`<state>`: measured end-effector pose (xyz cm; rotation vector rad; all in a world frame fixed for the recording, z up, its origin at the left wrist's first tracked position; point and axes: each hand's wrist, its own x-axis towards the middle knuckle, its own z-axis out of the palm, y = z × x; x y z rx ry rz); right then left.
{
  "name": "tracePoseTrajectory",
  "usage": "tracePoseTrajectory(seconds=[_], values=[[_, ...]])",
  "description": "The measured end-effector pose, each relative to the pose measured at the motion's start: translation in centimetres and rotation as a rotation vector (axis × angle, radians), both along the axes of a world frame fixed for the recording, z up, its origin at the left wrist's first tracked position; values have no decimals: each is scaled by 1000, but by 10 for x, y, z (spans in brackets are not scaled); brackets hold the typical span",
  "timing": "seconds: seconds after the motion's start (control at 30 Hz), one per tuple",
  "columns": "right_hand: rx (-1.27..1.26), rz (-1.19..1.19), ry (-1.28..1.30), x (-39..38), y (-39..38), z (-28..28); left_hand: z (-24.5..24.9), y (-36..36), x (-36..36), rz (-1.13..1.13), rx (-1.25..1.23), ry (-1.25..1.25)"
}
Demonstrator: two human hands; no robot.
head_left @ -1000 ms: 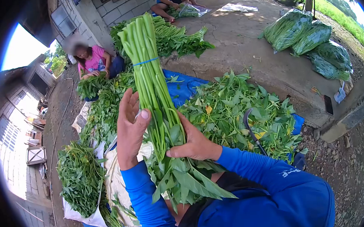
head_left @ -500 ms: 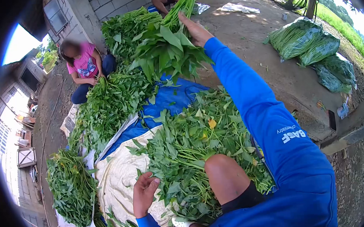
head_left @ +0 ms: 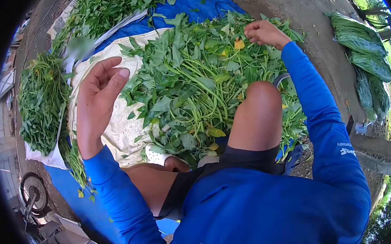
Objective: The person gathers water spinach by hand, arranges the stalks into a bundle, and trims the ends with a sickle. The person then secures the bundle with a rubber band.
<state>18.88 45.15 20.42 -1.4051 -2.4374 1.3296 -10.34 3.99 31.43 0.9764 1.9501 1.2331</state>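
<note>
A wide loose pile of leafy green stems (head_left: 197,85) lies in front of my knees, with a few yellow leaves in it. Over the pale cloth (head_left: 114,123), left of the pile, my left hand (head_left: 98,99) is raised, its thumb apart from its bent fingers and nothing in it. My right hand (head_left: 265,32) is at the pile's upper right edge beside a yellow leaf (head_left: 239,43). Its fingers are bent together, and what they hold, if anything, is too small to tell.
Bundled greens (head_left: 42,105) stand at the left, and more greens (head_left: 106,12) lie at the top. Blue sheeting (head_left: 196,6) runs under them. Filled clear bags of greens (head_left: 362,49) rest at the right, near a wooden beam (head_left: 383,154). A wheel (head_left: 34,194) shows at lower left.
My right hand no longer holds the raised leafy bunch and has come down to the pile. My left hand is higher in view. The view has tilted down, leaving the seated people out of sight.
</note>
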Motion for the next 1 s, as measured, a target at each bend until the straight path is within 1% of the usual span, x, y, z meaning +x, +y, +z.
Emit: tracePoseTrajectory(seconds=[0.07,0.1,0.17,0.23,0.27,0.3,0.33,0.4,0.47,0.5,0.57,0.63,0.73,0.77,0.83,0.9,0.93,0.97,1.0], values=[[128,224,-8,-28,4,4,9,-1,1,-40,-118,55],[111,291,-59,-43,-2,-6,1,-3,-4,-102,-145,83],[93,431,-147,-82,-21,-23,-20,-10,3,-69,1,-49],[-113,459,-176,-96,-72,-55,-42,-27,-5,-73,-77,43],[-148,456,-245,-98,-97,-88,-49,-37,-8,-74,-121,88],[91,658,-365,-96,-118,-125,-50,-44,-10,-48,-106,129],[150,613,-453,-88,-146,-148,-48,-48,-11,-19,-89,178],[282,438,-486,-69,-191,-168,-47,-55,-14,12,-63,232],[369,333,-426,-60,-207,-178,-48,-60,-16,33,-28,242],[416,281,-393,-60,-208,-179,-47,-64,-17,18,-52,286],[355,312,-398,-62,-201,-176,-42,-70,-16,-12,-95,375],[299,358,-399,-60,-193,-175,-37,-73,-14,-16,-96,385],[303,385,-249,-66,-175,-165,-37,-77,-14,12,-98,374],[144,322,-207,-66,-167,-161,-38,-78,-13,20,-98,362],[-170,184,-115,-76,-164,-101,-36,-79,-10,18,-72,373],[-253,141,7,-76,-179,-30,-48,-78,-14,5,-16,366],[-293,122,73,-73,-188,-8,-63,-75,-17,3,81,402],[-301,122,149,-71,-195,1,-56,-70,-12,-17,42,311],[-310,121,222,-66,-202,8,-60,-61,-11,-27,81,189]])
